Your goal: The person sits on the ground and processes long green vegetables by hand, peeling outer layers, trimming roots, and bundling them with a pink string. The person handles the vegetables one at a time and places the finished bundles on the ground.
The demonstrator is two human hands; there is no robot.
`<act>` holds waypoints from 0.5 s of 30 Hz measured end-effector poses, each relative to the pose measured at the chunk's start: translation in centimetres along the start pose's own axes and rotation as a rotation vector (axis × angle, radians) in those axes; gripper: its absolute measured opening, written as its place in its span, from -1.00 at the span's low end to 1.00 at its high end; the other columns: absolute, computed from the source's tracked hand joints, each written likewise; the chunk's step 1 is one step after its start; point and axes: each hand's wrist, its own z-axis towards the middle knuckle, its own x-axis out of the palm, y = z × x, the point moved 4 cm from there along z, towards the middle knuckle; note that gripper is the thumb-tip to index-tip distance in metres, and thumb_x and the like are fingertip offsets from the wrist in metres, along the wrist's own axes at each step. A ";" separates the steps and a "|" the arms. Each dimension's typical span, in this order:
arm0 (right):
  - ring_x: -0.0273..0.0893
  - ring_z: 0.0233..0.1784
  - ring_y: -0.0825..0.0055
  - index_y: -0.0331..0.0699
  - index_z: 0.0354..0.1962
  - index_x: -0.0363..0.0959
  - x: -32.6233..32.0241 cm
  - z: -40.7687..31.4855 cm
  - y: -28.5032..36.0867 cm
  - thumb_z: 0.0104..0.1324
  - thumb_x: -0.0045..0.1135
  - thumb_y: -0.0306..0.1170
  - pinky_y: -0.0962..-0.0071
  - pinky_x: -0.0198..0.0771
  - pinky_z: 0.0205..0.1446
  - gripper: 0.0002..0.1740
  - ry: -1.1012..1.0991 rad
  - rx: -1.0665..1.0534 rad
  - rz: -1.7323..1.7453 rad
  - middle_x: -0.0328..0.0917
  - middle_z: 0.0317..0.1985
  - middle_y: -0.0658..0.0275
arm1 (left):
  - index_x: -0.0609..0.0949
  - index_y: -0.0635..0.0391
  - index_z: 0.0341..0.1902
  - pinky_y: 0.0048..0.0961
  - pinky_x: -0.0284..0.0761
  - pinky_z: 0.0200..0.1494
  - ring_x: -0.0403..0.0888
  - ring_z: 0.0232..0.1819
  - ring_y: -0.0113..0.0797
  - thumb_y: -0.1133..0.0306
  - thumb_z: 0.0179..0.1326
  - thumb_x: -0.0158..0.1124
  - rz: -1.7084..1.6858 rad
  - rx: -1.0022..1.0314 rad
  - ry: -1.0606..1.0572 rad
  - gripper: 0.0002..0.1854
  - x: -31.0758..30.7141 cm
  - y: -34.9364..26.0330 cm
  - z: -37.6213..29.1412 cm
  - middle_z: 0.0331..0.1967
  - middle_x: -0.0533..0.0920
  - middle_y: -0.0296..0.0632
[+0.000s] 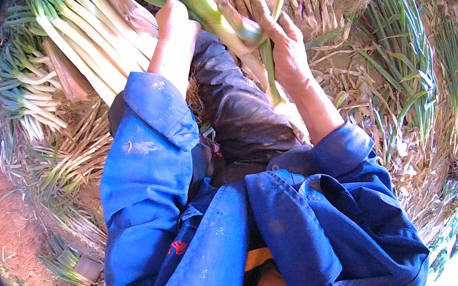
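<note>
A thick green onion (212,13) slants across the view above my right thigh, green leaves at the upper left and pale stalk at the lower right. Around its leafy part my left hand (176,32) is closed, the thumb against the green. My right hand (292,53) pinches a peeled-back leaf strip (269,58) beside the stalk, with pale, dry husk near its blurred fingertips. The strip runs down to the white lower stalk (292,112) by my knee. Left of my left hand, several clean white-stemmed green onions (98,41) lie side by side across wooden pieces (70,72).
More green onions (38,94) lie in a pile at the far left. Untrimmed bunches (407,58) with long green leaves rest at the upper right. Dry husks and leaf scraps (363,91) litter the ground. Reddish bare soil (4,208) shows at the lower left.
</note>
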 end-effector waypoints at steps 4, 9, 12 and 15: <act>0.14 -0.51 0.78 -0.21 -0.43 0.24 -3.2 -2.7 0.8 0.34 -0.10 -0.30 0.72 0.05 -0.45 -0.80 0.079 -0.021 -0.173 0.18 -0.57 0.50 | 0.41 0.14 -0.28 -0.25 0.45 -0.25 0.44 -0.44 -0.23 0.28 0.27 -0.08 -0.439 -0.141 -0.072 -0.82 -1.6 0.6 2.0 -0.47 0.45 -0.15; 0.30 -0.46 0.67 -0.30 -0.12 0.30 -11.3 -7.8 1.3 0.31 -0.11 -0.32 0.59 0.30 -0.36 -0.74 -0.003 0.251 -0.655 0.32 -0.52 0.41 | 0.34 0.10 -0.45 -0.25 0.35 -0.41 0.33 -0.53 -0.26 0.21 0.21 0.00 -0.538 -0.170 0.007 -0.77 -2.1 0.9 2.7 -0.59 0.36 -0.18; 0.43 -0.25 0.38 -0.39 -0.01 0.27 -13.0 -9.3 2.2 0.28 -0.08 -0.31 0.42 0.33 -0.13 -0.61 0.089 0.188 -0.955 0.47 -0.33 0.13 | 0.33 0.09 -0.46 -0.22 0.32 -0.42 0.29 -0.54 -0.25 0.22 0.19 -0.01 -0.581 -0.240 0.025 -0.78 -1.8 1.3 2.4 -0.59 0.34 -0.20; 0.46 -0.21 0.14 -0.38 -0.04 0.27 -12.9 -10.1 3.4 0.22 0.01 -0.23 0.32 0.33 -0.15 -0.55 0.142 0.101 -1.218 0.45 -0.28 -0.04 | 0.33 0.10 -0.48 -0.22 0.32 -0.39 0.29 -0.56 -0.25 0.24 0.18 -0.03 -0.613 -0.259 -0.007 -0.78 -1.9 1.4 2.4 -0.58 0.34 -0.20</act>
